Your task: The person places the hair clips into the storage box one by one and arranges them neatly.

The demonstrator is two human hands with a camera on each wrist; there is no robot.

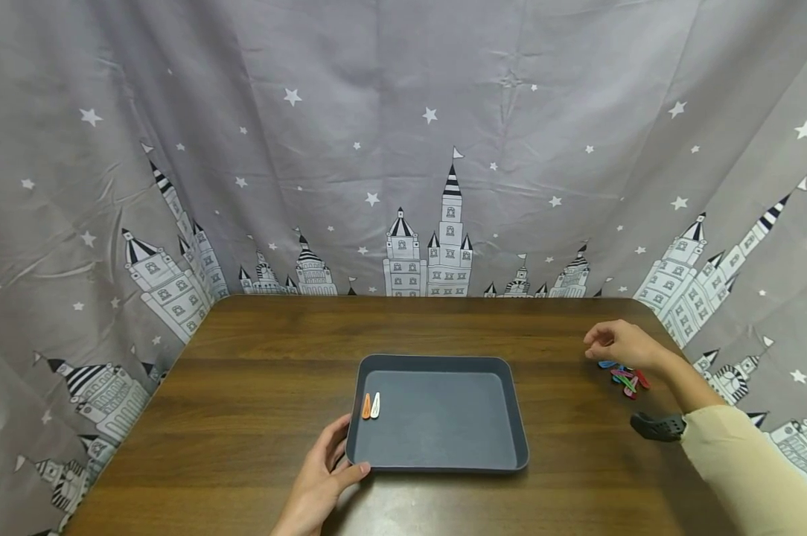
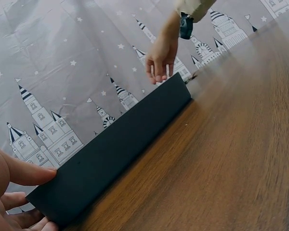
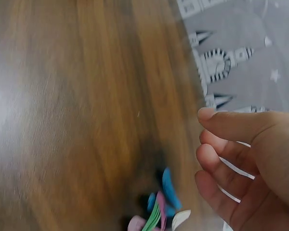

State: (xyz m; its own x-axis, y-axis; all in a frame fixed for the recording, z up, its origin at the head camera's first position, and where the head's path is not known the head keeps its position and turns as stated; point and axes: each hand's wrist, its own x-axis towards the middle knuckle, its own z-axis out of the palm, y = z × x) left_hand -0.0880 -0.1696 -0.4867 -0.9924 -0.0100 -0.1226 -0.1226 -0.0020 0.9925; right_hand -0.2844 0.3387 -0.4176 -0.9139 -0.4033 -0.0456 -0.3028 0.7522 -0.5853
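Note:
A grey rectangular tray (image 1: 444, 432) lies on the wooden table, and my left hand (image 1: 319, 476) grips its near left corner. In the left wrist view the thumb (image 2: 36, 174) is on the tray's edge, with the other fingers bent around the corner. Inside the tray, at the left, an orange hair clip (image 1: 366, 406) and a white hair clip (image 1: 375, 406) lie side by side. My right hand (image 1: 621, 346) hovers at the right above a small pile of colourful hair clips (image 1: 623, 378). Its fingers are loosely bent, with nothing between them in the right wrist view.
The brown wooden table (image 1: 256, 387) reaches back to a grey curtain (image 1: 403, 112) printed with castles and stars. A dark strap (image 1: 658, 427) is on the right wrist, just before the pale sleeve (image 1: 745, 461). The clip pile sits near the table's right edge.

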